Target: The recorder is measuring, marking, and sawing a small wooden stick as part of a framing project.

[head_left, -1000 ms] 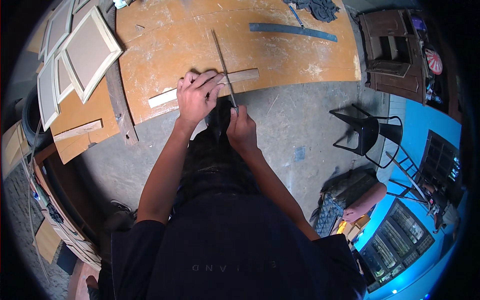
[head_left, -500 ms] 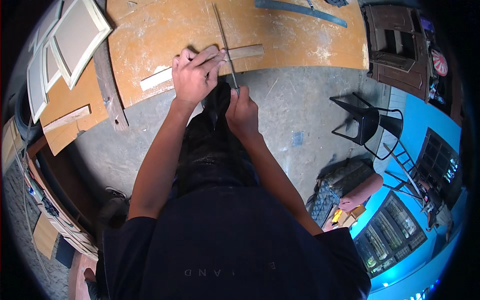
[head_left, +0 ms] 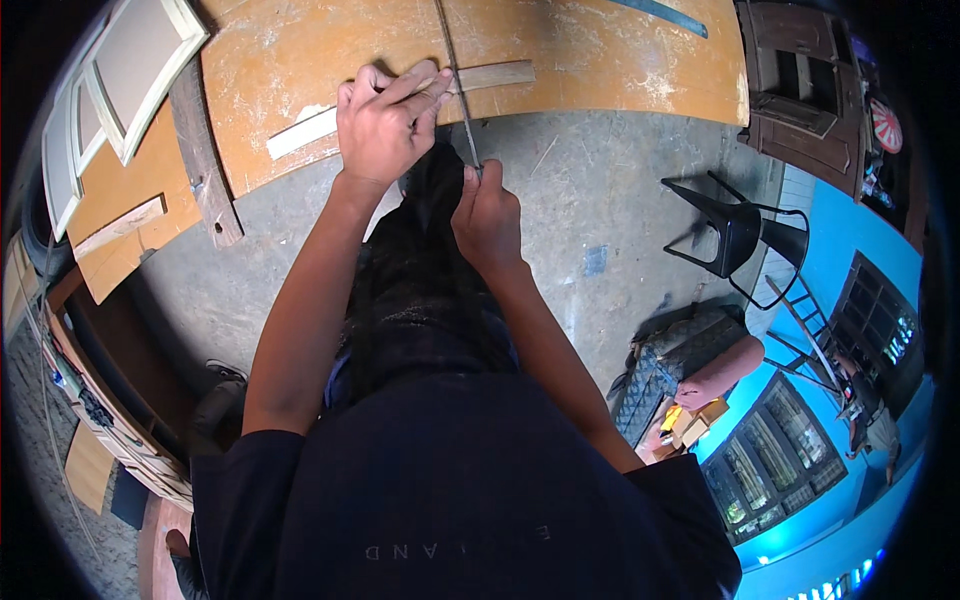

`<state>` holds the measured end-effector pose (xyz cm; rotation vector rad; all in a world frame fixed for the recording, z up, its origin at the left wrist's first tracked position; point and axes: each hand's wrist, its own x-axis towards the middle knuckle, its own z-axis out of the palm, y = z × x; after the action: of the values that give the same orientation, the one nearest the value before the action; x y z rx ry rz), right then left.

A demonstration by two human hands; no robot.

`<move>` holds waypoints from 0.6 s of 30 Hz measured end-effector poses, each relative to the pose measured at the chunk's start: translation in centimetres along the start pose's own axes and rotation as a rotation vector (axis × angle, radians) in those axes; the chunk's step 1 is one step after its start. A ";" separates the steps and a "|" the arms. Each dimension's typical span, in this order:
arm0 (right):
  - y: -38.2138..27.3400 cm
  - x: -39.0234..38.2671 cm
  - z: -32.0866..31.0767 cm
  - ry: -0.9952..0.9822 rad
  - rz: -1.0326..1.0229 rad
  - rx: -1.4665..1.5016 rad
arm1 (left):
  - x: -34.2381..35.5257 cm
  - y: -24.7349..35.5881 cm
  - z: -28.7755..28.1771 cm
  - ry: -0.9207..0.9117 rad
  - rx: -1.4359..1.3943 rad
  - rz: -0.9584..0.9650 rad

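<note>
A narrow wooden strip [head_left: 505, 74] lies along the near edge of the workbench [head_left: 560, 35], its left end pale. My left hand [head_left: 385, 125] is closed over its middle, fingers bent and fingertips pressed down close to the blade. Across the strip, just right of those fingertips, runs a long thin saw [head_left: 449, 52], seen almost edge-on, its far end cut off by the top of the picture. My right hand [head_left: 488, 212] is wrapped round the saw's near end, just off the bench edge. The saw's grip is hidden inside the fist.
Light wooden frames with panels [head_left: 140, 85] lean at the far left, beside a dark plank [head_left: 205, 160]. Another wood strip [head_left: 120, 223] lies at the bench's left end. A blue-grey flat bar [head_left: 668, 16] rests at the back. A black metal chair [head_left: 735, 235] stands on the right.
The bench sits slightly higher in the picture as the view shifts. My right hand and the saw have drawn back a little from the strip. My left hand keeps its hold.
</note>
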<state>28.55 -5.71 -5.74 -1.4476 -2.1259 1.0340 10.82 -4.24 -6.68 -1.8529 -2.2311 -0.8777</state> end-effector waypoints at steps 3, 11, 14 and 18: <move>0.0 0.0 0.2 -0.007 0.011 0.001 | -0.2 -0.3 0.4 0.019 0.013 0.015; 0.1 0.0 0.0 0.011 -0.010 0.003 | -0.3 -0.2 0.6 0.035 -0.010 -0.014; 0.2 0.1 0.2 0.002 0.002 0.006 | -0.3 -0.2 0.5 0.035 -0.015 -0.003; -0.1 0.0 0.2 0.018 -0.008 -0.024 | -0.1 -0.2 0.2 0.003 0.009 0.014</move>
<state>28.31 -5.82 -5.78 -1.4525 -2.1367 0.9927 10.73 -4.25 -6.91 -1.8605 -2.2134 -0.8665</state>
